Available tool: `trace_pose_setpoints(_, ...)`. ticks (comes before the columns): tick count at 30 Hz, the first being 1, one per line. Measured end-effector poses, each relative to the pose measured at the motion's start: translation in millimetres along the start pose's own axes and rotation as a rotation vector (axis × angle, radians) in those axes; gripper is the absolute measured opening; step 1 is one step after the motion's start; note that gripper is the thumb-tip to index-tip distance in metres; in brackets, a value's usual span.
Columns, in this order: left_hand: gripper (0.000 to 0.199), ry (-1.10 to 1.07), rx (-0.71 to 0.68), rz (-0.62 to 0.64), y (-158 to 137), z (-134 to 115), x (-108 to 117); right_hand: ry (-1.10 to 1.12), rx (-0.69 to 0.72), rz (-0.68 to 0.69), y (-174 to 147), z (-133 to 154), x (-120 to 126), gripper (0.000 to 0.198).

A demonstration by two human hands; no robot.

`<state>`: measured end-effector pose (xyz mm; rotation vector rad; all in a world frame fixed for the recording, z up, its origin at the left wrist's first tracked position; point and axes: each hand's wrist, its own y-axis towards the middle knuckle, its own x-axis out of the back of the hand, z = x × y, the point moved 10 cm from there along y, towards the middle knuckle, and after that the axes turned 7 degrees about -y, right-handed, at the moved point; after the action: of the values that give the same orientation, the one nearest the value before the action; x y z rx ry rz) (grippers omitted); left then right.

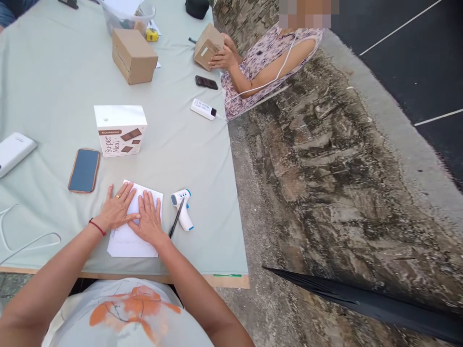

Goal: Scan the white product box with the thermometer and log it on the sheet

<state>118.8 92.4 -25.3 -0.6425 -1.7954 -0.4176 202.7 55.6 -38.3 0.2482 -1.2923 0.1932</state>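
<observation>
Both of my hands lie flat on a stack of white paper sheets (132, 245) near the table's front edge. My left hand (118, 207), with a ring and a red wrist string, has its fingers stretched out and touches the upper left of the stack. Beside it, my right hand (149, 217) rests on the paper's right part with fingers extended; the two thumbs meet or overlap. Just right of the paper, a black pen (176, 219) leans across a white and blue infrared thermometer (183, 207). Neither hand grips anything.
A phone (84, 170), a white Super Meal box (121, 131) and a power bank (16, 152) are on the table. Farther back are a cardboard box (133, 57), a plastic tub (125, 17) and a dark phone (206, 82). Across the corner, another person holds a carton (209, 46).
</observation>
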Motion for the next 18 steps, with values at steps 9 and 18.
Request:
trace_pose_setpoints(9,0.062,0.056,0.035,0.024,5,-1,9,-0.009,0.044,0.053,14,-10,9,0.104)
trace_pose_setpoints(18,0.065,0.070,-0.066,0.069,11,-7,11,-0.032,0.079,0.119,26,-8,4,0.104)
